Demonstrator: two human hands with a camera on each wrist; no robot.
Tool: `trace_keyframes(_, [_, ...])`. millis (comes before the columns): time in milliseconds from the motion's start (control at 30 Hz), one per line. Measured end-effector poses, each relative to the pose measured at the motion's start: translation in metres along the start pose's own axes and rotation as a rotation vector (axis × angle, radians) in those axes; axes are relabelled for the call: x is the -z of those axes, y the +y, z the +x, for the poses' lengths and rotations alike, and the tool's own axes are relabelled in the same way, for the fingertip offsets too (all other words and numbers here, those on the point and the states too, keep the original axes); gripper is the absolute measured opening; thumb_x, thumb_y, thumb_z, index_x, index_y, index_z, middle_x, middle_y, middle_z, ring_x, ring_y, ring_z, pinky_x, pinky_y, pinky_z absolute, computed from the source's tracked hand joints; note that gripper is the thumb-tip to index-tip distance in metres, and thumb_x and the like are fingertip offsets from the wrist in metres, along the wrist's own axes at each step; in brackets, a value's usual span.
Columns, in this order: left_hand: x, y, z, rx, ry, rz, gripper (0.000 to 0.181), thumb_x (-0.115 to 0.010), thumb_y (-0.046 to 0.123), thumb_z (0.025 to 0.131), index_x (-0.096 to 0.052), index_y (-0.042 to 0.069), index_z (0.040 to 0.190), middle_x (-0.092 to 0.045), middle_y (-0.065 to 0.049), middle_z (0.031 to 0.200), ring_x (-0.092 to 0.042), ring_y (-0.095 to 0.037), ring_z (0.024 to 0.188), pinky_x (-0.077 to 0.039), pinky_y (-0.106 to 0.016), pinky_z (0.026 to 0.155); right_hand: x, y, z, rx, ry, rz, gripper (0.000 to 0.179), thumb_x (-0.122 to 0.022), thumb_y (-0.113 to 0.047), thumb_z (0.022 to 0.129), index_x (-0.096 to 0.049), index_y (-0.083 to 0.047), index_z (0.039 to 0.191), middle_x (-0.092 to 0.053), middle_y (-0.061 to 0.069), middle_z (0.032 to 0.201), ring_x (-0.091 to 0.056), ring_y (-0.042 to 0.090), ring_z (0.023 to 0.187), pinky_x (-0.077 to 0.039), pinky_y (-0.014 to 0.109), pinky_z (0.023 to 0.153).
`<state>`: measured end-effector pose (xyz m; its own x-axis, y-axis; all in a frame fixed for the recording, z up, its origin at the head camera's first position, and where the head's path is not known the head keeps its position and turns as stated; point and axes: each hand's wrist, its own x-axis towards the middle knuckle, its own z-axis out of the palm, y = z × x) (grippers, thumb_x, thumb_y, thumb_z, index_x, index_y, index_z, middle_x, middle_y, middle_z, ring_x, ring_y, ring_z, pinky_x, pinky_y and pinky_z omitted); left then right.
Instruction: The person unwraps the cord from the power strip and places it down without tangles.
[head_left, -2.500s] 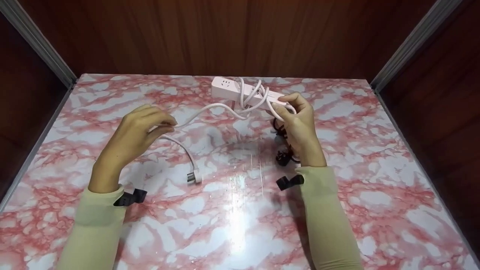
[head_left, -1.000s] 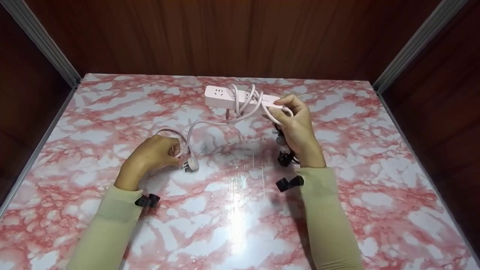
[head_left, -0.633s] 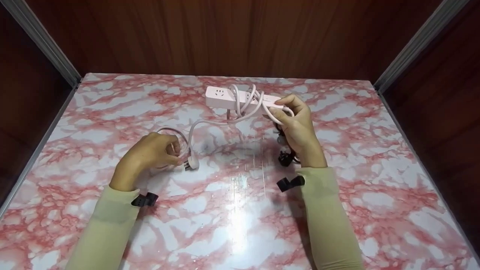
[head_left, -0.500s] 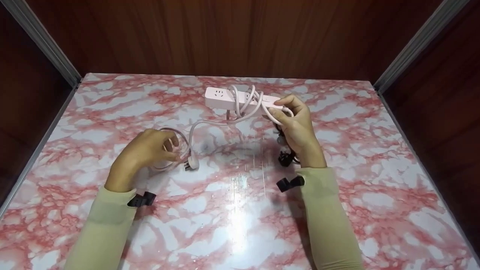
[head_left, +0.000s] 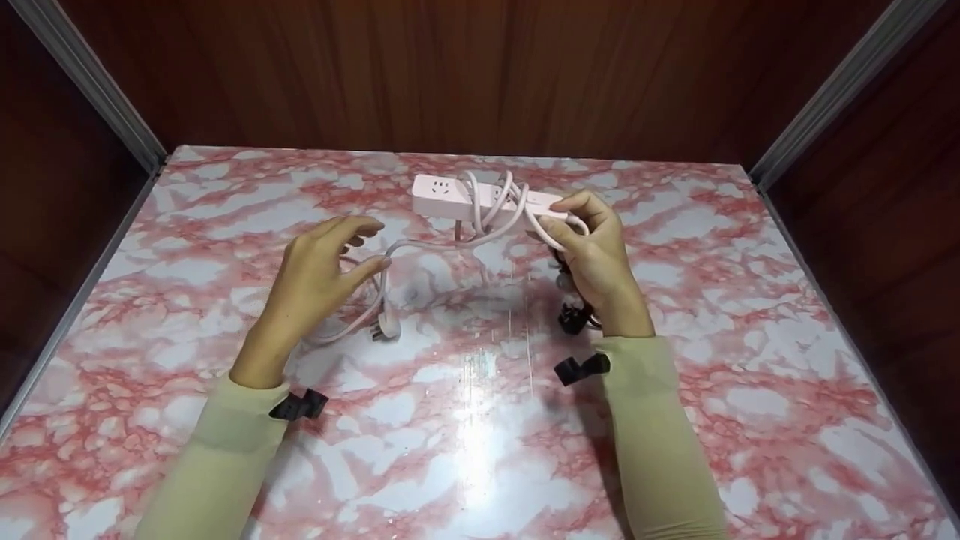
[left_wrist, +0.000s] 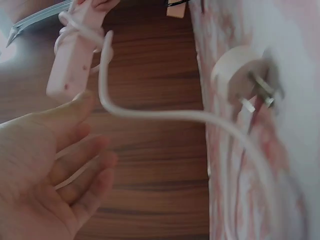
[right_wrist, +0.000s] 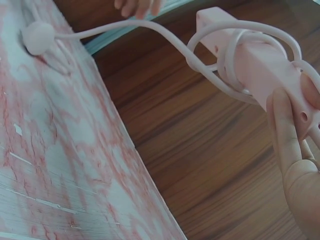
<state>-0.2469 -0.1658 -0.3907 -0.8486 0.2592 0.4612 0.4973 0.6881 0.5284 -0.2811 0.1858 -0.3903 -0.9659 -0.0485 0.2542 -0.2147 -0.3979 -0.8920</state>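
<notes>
My right hand (head_left: 596, 244) grips the right end of a pale pink power strip (head_left: 450, 199), held up above the table. Its pink cord (head_left: 424, 244) is looped several times around the strip's middle, and the loops show well in the right wrist view. The cord's free part runs left and down to a three-pin plug (head_left: 388, 325), which lies on the table. Beside the cord, my left hand (head_left: 311, 270) is raised with fingers apart and nothing in its grasp. In the left wrist view, its thumb overlaps the strip's near end (left_wrist: 65, 82).
Below my right hand lies a black plug (head_left: 572, 319) with a dark cord, partly hidden by the hand and wrist. The red-and-white marbled table (head_left: 720, 420) ends at a dark wood back panel (head_left: 450, 75), with side panels left and right.
My left hand carried the cord and plug down to the table, let go of the cord, then rose away with fingers spreading. My right hand has kept hold of the strip, shifting slightly down and left.
</notes>
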Motion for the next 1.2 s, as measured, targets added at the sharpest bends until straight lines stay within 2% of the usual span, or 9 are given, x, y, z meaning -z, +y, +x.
trace_keyframes(100, [-0.008, 0.001, 0.000, 0.000, 0.010, -0.014, 0.043, -0.081, 0.026, 0.097, -0.070, 0.012, 0.136, -0.075, -0.009, 0.126, -0.070, -0.030, 0.116, -0.058, -0.048, 0.095, 0.001, 0.000, 0.000, 0.002, -0.005, 0.000, 0.023, -0.066, 0.016, 0.092, -0.066, -0.007, 0.095, -0.064, 0.014, 0.105, -0.077, 0.023, 0.082, -0.051, 0.020, 0.059])
trace_keyframes(267, [-0.018, 0.002, -0.001, 0.002, 0.006, -0.037, 0.041, -0.077, 0.026, 0.100, -0.070, 0.014, 0.139, -0.075, -0.009, 0.128, -0.069, -0.030, 0.119, -0.054, -0.051, 0.100, -0.001, 0.001, 0.001, 0.013, -0.027, 0.017, 0.023, -0.065, 0.017, 0.092, -0.066, -0.006, 0.095, -0.063, 0.015, 0.106, -0.076, 0.024, 0.085, -0.056, 0.022, 0.065])
trace_keyframes(500, [-0.024, 0.003, -0.003, -0.038, 0.036, -0.067, 0.032, -0.075, 0.027, 0.102, -0.074, 0.013, 0.131, -0.077, -0.003, 0.119, -0.072, -0.022, 0.111, -0.057, -0.046, 0.094, -0.003, 0.002, 0.002, 0.020, -0.035, 0.031, 0.023, -0.064, 0.019, 0.092, -0.066, -0.004, 0.095, -0.061, 0.016, 0.107, -0.074, 0.024, 0.092, -0.064, 0.032, 0.080])
trace_keyframes(733, [-0.026, 0.009, -0.003, -0.047, 0.056, -0.082, 0.024, -0.079, 0.026, 0.098, -0.078, 0.015, 0.120, -0.077, -0.001, 0.106, -0.072, -0.017, 0.095, -0.058, -0.041, 0.084, -0.003, 0.002, 0.003, 0.014, -0.034, 0.008, 0.023, -0.066, 0.018, 0.091, -0.066, -0.005, 0.096, -0.061, 0.015, 0.105, -0.074, 0.023, 0.092, -0.064, 0.032, 0.081])
trace_keyframes(967, [-0.027, 0.012, -0.003, -0.030, 0.037, -0.097, 0.018, -0.075, 0.033, 0.100, -0.080, 0.018, 0.109, -0.074, 0.005, 0.099, -0.069, -0.012, 0.091, -0.058, -0.035, 0.084, -0.005, 0.002, 0.003, 0.017, -0.042, 0.031, 0.024, -0.065, 0.019, 0.090, -0.067, -0.004, 0.095, -0.061, 0.015, 0.105, -0.071, 0.022, 0.094, -0.064, 0.034, 0.083])
trace_keyframes(1200, [-0.028, 0.007, -0.002, -0.031, 0.020, -0.143, 0.015, -0.076, 0.026, 0.100, -0.081, 0.013, 0.106, -0.076, 0.002, 0.096, -0.070, -0.013, 0.088, -0.059, -0.035, 0.083, -0.004, 0.002, 0.000, 0.006, -0.047, 0.044, 0.025, -0.064, 0.019, 0.091, -0.066, -0.006, 0.095, -0.062, 0.013, 0.105, -0.074, 0.021, 0.091, -0.062, 0.027, 0.078])
